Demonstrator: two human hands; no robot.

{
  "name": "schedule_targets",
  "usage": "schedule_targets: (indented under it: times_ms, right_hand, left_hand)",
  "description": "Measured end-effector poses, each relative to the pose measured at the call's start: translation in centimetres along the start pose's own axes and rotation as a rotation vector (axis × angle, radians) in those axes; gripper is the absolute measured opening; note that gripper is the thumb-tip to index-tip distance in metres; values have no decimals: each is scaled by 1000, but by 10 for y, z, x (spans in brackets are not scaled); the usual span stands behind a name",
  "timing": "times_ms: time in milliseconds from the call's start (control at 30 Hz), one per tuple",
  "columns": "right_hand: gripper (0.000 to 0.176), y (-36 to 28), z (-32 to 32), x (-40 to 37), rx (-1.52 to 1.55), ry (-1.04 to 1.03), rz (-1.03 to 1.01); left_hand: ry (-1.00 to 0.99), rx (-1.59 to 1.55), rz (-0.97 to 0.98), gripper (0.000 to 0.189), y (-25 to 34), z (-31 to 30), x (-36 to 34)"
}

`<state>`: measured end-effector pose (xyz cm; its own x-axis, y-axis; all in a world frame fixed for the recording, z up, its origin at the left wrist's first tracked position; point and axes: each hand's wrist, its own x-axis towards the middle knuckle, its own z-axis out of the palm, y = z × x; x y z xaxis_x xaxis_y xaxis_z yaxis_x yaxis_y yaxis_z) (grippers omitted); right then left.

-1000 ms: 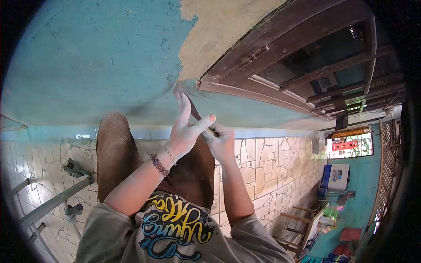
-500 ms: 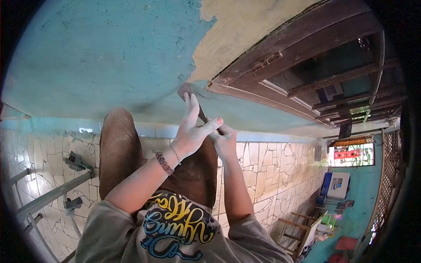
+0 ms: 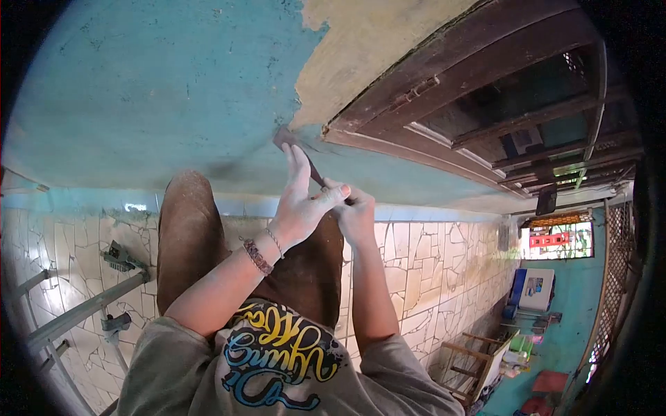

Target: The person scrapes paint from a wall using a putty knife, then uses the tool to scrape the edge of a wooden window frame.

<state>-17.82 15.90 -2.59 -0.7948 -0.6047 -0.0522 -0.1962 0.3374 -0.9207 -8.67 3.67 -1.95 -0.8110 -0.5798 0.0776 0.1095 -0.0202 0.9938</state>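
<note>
A flat scraper with a dark blade lies with its edge against the wall, where blue paint meets a bare tan patch. Near the blade, my left hand, whitened with dust, presses its straight, close-together fingers on the tool. Its thumb reaches across to the other hand. My right hand is closed round the handle end, which its fingers largely hide. A braided bracelet circles my left wrist.
A brown wooden window frame is close on the right. My raised knee is near the wall. Metal bars stand at left above the stone-patterned tile floor. A wooden chair and a white-and-blue box are farther right.
The scraper's blade has shifted slightly left and up along the paint edge, both hands moving with it. The view has shifted a little too. The grip looks the same.
</note>
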Motion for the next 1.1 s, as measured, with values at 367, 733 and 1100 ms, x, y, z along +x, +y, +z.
schedule_targets:
  times_ms: [367,733,1100]
  right_hand:
    - [27,2,-4,-10,91,21,109]
    - [29,-23,-7,1,19,8,-21]
    - [26,-34,-3,-13,159,86,62]
  left_hand:
    - [-60,5,-9,116,4,-1,-5]
    - [-92,9,74,115,-1,-15,-5]
    - [-69,68,104,117,6,-4,-1]
